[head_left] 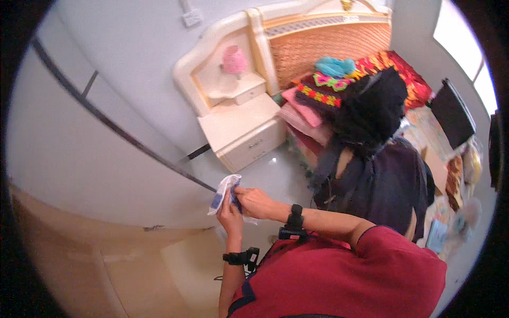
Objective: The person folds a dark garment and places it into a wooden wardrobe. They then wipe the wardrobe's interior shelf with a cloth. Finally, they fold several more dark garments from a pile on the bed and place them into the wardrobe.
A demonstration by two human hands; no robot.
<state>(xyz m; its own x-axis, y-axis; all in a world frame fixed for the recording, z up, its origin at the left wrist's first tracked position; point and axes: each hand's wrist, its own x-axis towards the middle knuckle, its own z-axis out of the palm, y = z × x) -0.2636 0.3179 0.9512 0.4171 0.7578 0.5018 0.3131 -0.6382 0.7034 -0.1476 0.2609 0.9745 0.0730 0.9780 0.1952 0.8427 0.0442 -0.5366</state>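
A small white and blue cloth item (224, 192) is held in front of me, above the floor near the large pale panels. My left hand (229, 214) grips it from below, its fingers raised against the cloth. From the right, my right hand (250, 202) pinches the same cloth, with its thumb and fingertips partly hidden by the folds. The two hands almost touch. Black bands with small devices circle both wrists. What kind of cloth item it is, I cannot tell.
A cream nightstand (246, 123) with drawers stands ahead, a pink lamp (234, 60) above it. Close on my right is another person in dark clothing (370, 179), beside a bed heaped with folded textiles (304, 105). Pale panels (99, 159) rise on the left.
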